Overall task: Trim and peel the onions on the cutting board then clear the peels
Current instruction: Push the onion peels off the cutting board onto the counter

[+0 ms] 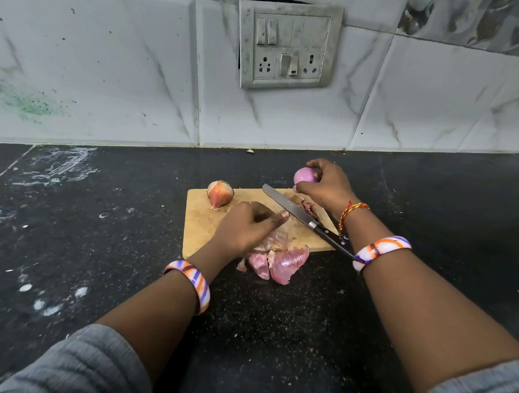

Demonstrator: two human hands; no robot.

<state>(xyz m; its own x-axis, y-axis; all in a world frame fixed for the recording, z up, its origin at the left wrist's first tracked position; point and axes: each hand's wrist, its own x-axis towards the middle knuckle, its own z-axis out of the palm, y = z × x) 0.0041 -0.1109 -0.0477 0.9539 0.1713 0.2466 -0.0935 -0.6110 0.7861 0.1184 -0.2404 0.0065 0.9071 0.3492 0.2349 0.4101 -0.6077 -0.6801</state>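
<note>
Head view, left to right: an unpeeled onion [220, 194] sits on the cutting board's [199, 223] far left corner; the left hand [244, 230] presses loosely curled fingers onto peels [274, 260] spilling over the near edge; a knife [299, 215] lies diagonally; the right hand [325, 184] grips a peeled onion [305, 176].

Pink peels [278, 265] — tan board [200, 220] — speckled black counter [130, 219].

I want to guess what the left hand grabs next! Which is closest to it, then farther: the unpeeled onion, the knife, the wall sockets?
From the left hand:
1. Knife: just right of it, blade beside the thumb tip.
2. Unpeeled onion: board's far left corner.
3. Wall sockets: up on the tiles, farthest.
</note>
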